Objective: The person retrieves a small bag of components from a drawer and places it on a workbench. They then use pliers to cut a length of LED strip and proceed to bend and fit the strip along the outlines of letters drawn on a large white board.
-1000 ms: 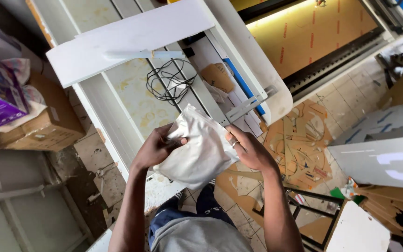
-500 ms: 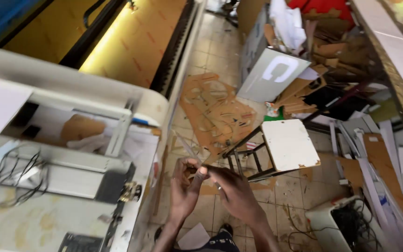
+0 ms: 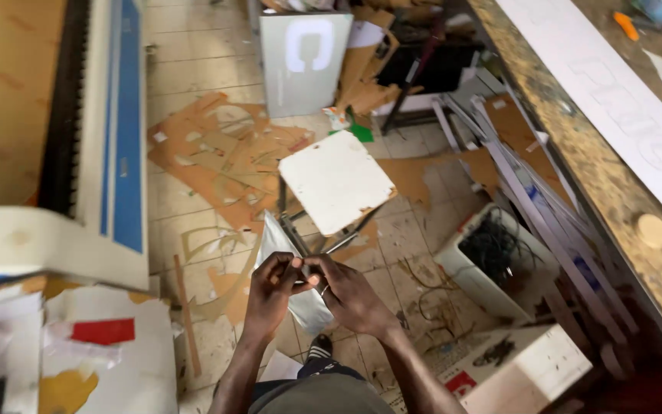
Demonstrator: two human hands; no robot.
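Fingers [image 3: 294, 270] of both hands are pinched tight together on the top edge of a pale sheet [image 3: 272, 239]. The left hand [image 3: 268, 290] and the right hand [image 3: 352, 297] meet at one small spot, thumbs pressed close, so the grip is narrow and both hands hold the sheet. It hangs in the air in front of the person, above the floor, with one part sticking up at 11 o'clock from the hands and the rest drooping down under them.

From where I stand, this looks like fiddly picking work at the edge (maybe at a thin layer, but I cannot see that small).

A next move would call for a firm pinch by one hand while the other works slowly, or the floppy sheet could slip or crease.

Just past the hands, at 12 o'clock, is a stool [image 3: 336, 180] with a white seat. Brown scraps [image 3: 224, 153] lie on the tiles at 11 o'clock. A white bin [image 3: 465, 272] of dark wires sits at 3 o'clock, and a big machine [image 3: 113, 115] fills 9 to 10 o'clock.
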